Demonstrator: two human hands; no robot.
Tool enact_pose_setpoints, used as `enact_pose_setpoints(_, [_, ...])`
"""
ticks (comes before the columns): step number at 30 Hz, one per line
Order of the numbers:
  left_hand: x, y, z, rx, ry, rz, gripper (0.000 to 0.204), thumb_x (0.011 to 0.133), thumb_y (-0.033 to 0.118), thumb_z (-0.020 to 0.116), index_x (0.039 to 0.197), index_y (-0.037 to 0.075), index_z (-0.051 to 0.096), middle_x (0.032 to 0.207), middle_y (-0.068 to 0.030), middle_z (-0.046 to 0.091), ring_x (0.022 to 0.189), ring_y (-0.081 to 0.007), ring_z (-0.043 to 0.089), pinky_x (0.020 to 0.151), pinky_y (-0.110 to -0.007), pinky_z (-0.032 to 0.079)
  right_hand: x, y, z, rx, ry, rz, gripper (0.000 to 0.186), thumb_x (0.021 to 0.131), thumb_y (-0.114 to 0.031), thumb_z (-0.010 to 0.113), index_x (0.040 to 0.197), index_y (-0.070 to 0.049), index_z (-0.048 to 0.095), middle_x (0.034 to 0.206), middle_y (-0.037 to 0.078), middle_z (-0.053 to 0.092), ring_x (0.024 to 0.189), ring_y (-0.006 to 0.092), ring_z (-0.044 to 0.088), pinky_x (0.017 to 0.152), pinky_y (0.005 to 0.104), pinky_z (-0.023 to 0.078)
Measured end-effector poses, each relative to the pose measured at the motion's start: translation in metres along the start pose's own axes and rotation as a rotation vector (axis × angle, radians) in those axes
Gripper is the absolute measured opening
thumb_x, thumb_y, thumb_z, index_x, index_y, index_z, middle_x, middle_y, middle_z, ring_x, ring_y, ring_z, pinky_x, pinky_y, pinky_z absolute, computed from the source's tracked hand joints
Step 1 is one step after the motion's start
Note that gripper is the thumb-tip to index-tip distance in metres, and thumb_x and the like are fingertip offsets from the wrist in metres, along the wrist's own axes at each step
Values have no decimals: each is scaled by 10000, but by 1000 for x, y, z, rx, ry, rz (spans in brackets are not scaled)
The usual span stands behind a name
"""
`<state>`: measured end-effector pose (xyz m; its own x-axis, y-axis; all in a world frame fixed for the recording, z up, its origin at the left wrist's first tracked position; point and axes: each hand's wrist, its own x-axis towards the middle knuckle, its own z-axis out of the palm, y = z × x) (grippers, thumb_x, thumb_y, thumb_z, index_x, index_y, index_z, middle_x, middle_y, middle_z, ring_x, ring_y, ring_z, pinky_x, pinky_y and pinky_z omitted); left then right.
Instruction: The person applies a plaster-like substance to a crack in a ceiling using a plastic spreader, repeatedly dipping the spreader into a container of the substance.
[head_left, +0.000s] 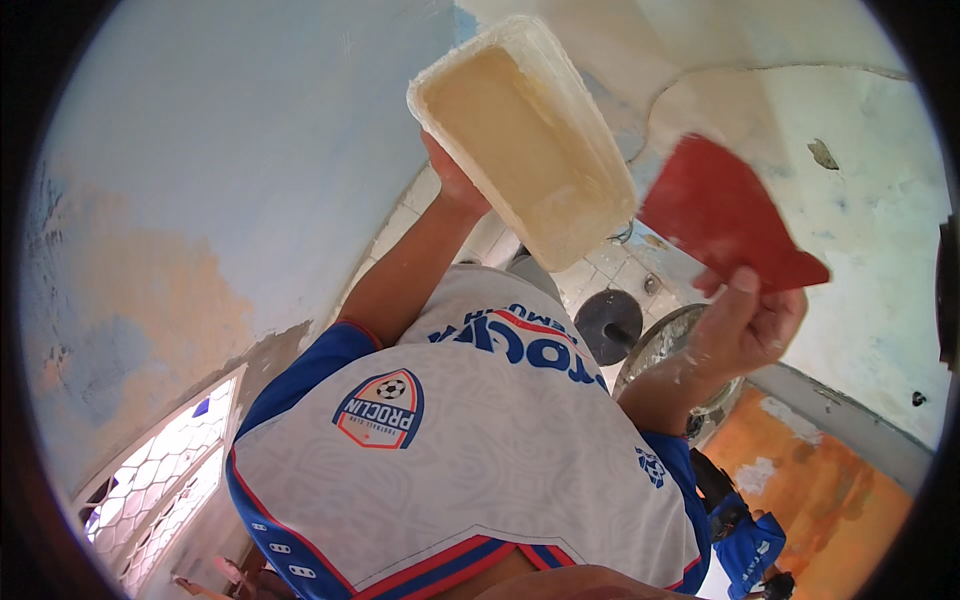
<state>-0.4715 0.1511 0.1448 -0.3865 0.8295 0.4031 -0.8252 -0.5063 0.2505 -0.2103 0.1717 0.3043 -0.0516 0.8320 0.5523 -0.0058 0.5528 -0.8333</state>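
Note:
My left hand (pixel 457 182) is closed on the side of a rectangular plastic tub (pixel 592 110). The tub is raised and tilted with its mouth facing me. White residue coats its rim and walls, and its inside looks beige; how much it holds I cannot tell. My right hand (pixel 752 322) pinches the narrow end of a red plastic spreader (pixel 708 198) between thumb and fingers. The spreader's broad blade points up and left, close to the tub's right edge but apart from it. Pale smears mark my right hand and wrist.
A patchy pale-blue wall (pixel 270 110) rises at the left, above a latticed window (pixel 165 480). Another patched wall (pixel 830 220) stands at the right. Below are floor tiles (pixel 600 265), a dark round object (pixel 608 328) and a smeared bucket (pixel 655 345). A blue bag (pixel 748 550) shows lower right.

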Motion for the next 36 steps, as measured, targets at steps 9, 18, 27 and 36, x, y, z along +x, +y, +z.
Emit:
enact_pose_setpoints(9, [-55, 3, -24, 133, 279, -103, 942, 955, 827, 212, 1568, 139, 409, 1522, -89, 517, 1376, -294, 521, 1132, -477, 452, 3, 29, 5, -111, -391, -467, 339, 712, 212, 667, 914, -33, 786, 1421, 334, 498, 1204, 436, 633, 936, 470, 613])
enact_pose_setpoints(18, [-54, 10, -40, 176, 210, -12, 962, 950, 834, 185, 1559, 126, 418, 1508, -98, 528, 1364, -289, 532, 1118, -477, 465, 16, -2, 23, -44, -442, -582, 221, 770, 137, 772, 823, -75, 804, 1281, 129, 410, 1263, 504, 562, 902, 478, 679])
enact_pose_setpoints(27, [-53, 32, -70, 236, 277, 142, 988, 943, 840, 144, 1542, 110, 436, 1489, -113, 541, 1351, -291, 543, 1106, -478, 476, 12, 24, 30, 104, -394, -369, 319, 731, 152, 744, 901, -107, 823, 1042, 81, 473, 1074, 404, 592, 836, 419, 543])
enact_pose_setpoints(36, [-62, 29, -46, 377, 278, 113, 941, 974, 787, 102, 1541, 116, 440, 1485, -108, 547, 1344, -288, 550, 1093, -475, 485, 25, 19, 42, -221, -529, -784, 388, 644, 48, 721, 992, -91, 822, 1042, 120, 761, 996, 328, 658, 795, 365, 541])
